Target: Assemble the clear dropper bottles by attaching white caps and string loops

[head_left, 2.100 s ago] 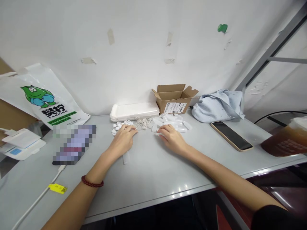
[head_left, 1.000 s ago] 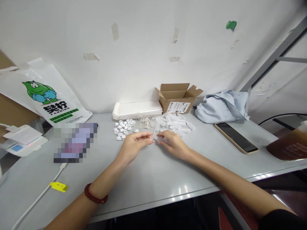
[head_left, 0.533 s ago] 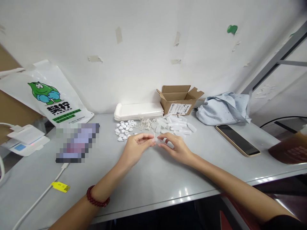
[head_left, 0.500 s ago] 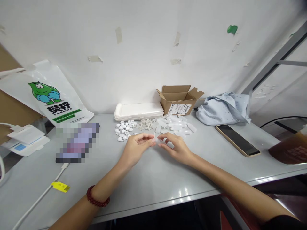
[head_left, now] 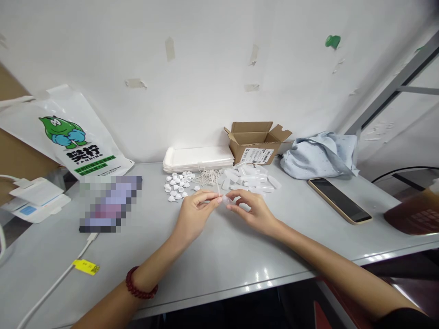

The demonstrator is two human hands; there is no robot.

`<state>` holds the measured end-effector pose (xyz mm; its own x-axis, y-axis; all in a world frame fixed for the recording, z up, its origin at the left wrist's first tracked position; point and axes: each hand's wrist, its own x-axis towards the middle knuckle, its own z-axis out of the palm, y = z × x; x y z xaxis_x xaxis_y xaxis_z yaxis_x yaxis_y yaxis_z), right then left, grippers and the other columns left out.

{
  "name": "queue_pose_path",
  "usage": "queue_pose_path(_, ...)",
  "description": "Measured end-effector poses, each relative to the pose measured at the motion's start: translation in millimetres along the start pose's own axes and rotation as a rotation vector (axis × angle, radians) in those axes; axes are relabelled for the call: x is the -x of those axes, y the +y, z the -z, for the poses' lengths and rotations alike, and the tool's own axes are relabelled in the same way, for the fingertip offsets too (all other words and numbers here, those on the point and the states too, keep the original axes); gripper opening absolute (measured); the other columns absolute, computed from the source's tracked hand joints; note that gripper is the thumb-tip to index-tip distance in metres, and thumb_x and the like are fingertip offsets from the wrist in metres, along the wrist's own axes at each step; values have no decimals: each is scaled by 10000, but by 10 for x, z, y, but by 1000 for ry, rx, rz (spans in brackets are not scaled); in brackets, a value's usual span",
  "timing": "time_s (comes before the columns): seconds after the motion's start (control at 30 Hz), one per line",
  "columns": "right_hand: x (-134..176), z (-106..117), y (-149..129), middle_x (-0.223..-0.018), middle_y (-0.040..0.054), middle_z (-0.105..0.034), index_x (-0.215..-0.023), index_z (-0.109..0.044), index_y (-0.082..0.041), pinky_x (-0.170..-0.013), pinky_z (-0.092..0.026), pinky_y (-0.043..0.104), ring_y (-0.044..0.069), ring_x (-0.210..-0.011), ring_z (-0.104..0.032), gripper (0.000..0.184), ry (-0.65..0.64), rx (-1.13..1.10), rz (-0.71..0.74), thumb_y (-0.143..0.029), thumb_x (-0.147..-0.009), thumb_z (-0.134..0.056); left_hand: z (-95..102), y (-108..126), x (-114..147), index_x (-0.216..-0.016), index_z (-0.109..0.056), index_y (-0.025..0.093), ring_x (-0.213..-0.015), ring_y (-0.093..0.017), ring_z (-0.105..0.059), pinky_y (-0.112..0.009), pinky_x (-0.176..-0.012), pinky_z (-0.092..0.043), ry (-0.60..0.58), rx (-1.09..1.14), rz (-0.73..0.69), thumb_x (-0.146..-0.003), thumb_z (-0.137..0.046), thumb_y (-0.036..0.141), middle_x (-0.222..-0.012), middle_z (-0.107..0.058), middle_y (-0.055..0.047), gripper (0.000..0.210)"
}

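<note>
My left hand [head_left: 192, 214] pinches a short white cord [head_left: 218, 186], whose end stands up above the fingertips. Facing it, my right hand [head_left: 255, 214] has thumb and fingers around a small translucent plastic tube [head_left: 226, 199], which points toward the left fingertips. Whether cord and tube are joined is hidden by the fingers. Just beyond lie a heap of white cords [head_left: 210, 176], a pile of translucent plastic tubes [head_left: 252, 176] and a group of small white caps [head_left: 177, 183].
A stack of white trays [head_left: 199, 157] and an open cardboard box [head_left: 254, 141] stand against the wall. A pale blue cloth bag [head_left: 318, 155] and a phone [head_left: 340, 200] lie at right, by a brown drink cup [head_left: 416, 212]. At left are another phone [head_left: 111, 205] and its cable [head_left: 55, 283].
The fingertips have drawn slightly closer together. More of the white cord now shows above my left fingers, and the tube in my right hand has come closer to them.
</note>
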<state>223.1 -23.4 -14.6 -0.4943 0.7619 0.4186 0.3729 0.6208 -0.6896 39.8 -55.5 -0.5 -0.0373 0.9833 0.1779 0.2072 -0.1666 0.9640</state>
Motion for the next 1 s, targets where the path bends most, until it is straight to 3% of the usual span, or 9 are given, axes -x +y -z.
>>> queue_pose_path(0.17,2,1,-8,-920,63,-683,-1000,-616,-181,-646,-534,271,144,-757,-630,197,-13,-8,21,-321,-867,-572,-19,13,11,-820,-761,221,-776,-164,-593,-260,-661,-493,38,-14,-33,-737,-688,331,-830,-651,-31,155)
queue_pose_path(0.33,5,-4,-16,-927,63,-684,-1003,-614,-180,-644,-536,270,144,-762,-630,193,-25,-16,25,-308,-863,-581,-15,52,23,-835,-761,223,-813,-169,-607,-273,-729,-505,26,48,-64,-746,-690,308,-832,-673,-29,142)
queue_pose_path(0.67,84,27,-109,-891,40,-684,-1025,-599,-211,-644,-542,271,135,-694,-630,169,27,23,80,-282,-873,-575,-27,99,109,-791,-747,213,-806,-175,-642,-280,-749,-546,-31,81,20,-748,-671,261,-827,-680,-34,100)
queue_pose_path(0.83,153,70,-211,-882,44,-665,-1132,-559,-251,-634,-544,272,151,-727,-619,260,-17,32,145,-205,-876,-567,-19,154,178,-798,-735,253,-793,-165,-646,-258,-700,-550,-88,96,20,-788,-623,235,-844,-665,-24,114)
queue_pose_path(1.0,158,130,-299,-902,74,-657,-1204,-525,-276,-656,-573,305,200,-834,-633,369,-61,52,212,-126,-867,-533,-39,166,257,-854,-722,261,-699,-146,-637,-255,-659,-542,-87,56,-71,-772,-611,162,-824,-645,-23,170)
